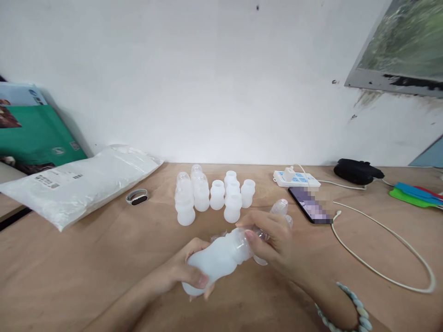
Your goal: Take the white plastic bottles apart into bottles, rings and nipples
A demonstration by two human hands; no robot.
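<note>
Bottle (216, 260) tilted over counter (69, 272), left hand (182, 267) in firm grip round body, right hand (277, 240) pinching clear cap (244, 243) at neck! Capped bottles (186, 210) behind; bare-necked bottles (232, 207) wait, loose caps (279, 206) nearby.

The nearest bottle (218, 260) is showing matt plastic, its clear cap (241, 244) and the crinkled plastic bag (104, 180) are gleaming, and the worktop (69, 276) is looking wooden.

We see a plain white wall (207, 83) rising behind a broad, brown, wood-grained tabletop (69, 276). At upper right we make out a slanted, grey-edged, blurry green panel (404, 41), with brownish smudges (367, 97) beneath it. Small dark marks (257, 8) dot the wall, and soft light brightens its lower middle.
</note>
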